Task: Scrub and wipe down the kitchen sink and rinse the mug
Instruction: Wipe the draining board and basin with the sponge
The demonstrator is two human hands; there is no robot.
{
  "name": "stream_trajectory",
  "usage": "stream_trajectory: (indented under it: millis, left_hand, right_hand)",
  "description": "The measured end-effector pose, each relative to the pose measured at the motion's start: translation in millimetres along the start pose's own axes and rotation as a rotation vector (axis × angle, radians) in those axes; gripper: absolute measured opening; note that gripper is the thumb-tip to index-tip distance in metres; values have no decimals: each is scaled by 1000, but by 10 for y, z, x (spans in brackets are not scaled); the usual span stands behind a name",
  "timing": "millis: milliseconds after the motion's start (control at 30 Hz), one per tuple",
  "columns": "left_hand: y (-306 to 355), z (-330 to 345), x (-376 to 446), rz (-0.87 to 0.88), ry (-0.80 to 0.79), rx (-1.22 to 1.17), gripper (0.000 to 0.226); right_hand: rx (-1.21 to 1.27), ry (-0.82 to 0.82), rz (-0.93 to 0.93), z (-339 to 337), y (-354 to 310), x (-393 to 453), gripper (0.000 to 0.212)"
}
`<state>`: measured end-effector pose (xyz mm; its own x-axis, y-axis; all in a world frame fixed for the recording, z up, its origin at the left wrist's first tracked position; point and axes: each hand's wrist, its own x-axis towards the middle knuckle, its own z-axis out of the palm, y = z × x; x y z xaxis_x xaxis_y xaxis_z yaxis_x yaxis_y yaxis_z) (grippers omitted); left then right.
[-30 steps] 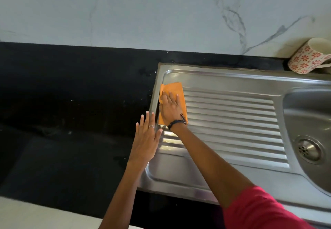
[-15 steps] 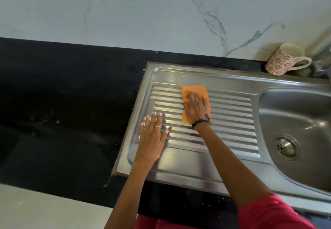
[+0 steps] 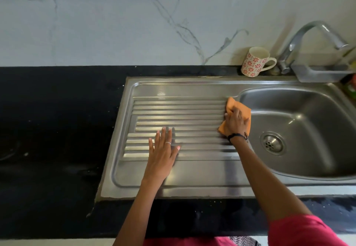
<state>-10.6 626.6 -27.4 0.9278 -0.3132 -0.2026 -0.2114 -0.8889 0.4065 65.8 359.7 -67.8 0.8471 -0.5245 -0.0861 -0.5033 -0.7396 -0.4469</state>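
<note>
the right hand presses flat on an orange cloth, fingers spread over it, at the right end of the ridged draining board, right at the lip of the basin. the left hand lies open and flat on the lower ridges, bracing and holding nothing. a second ago the cloth was at the board's far left edge; half a second ago it was mid-board; now it has swept the whole width. that looks like one full wiping pass done, with the basin likely next. the left hand has come further onto the ridges from the sink's left edge. the mug stands upright on the counter behind the sink, beside the tap, not yet rinsed.
</note>
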Motion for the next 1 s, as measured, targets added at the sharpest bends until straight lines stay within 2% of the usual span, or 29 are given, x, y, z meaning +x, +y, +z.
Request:
stream_trajectory:
  millis: [100, 167, 333, 467, 633, 767, 867, 1000]
  left_hand:
    - [-119, 3, -46, 31, 4, -57, 70]
    - [-224, -17, -51, 24, 1, -57, 72]
    - [-495, -177, -108, -30, 35, -51, 69]
    - [-744, -338, -192, -110, 51, 19, 71]
    - [-971, -401, -361, -188, 58, 32, 68]
    - [-991, -408, -441, -215, 58, 69, 69]
    - [-943, -387, -488, -229, 71, 44, 60]
    - [-809, -340, -496, -223, 100, 39, 61]
  right_hand:
    - [10, 43, 18, 100, -45, -144, 33]
    - [-9, 44, -35, 186, -208, -256, 33]
    - [-51, -118, -275, 624, -974, -668, 47]
    - [-85, -188, -478, 1012, -1693, -970, 45]
    - [-32, -259, -598, 1184, -2169, -1130, 39]
    - [0, -305, -673, 1233, -2268, -1239, 40]
    - [-54, -338, -761, 1237, -2134, -1303, 46]
    - [-103, -318, -868, 1116, -1864, -1396, 49]
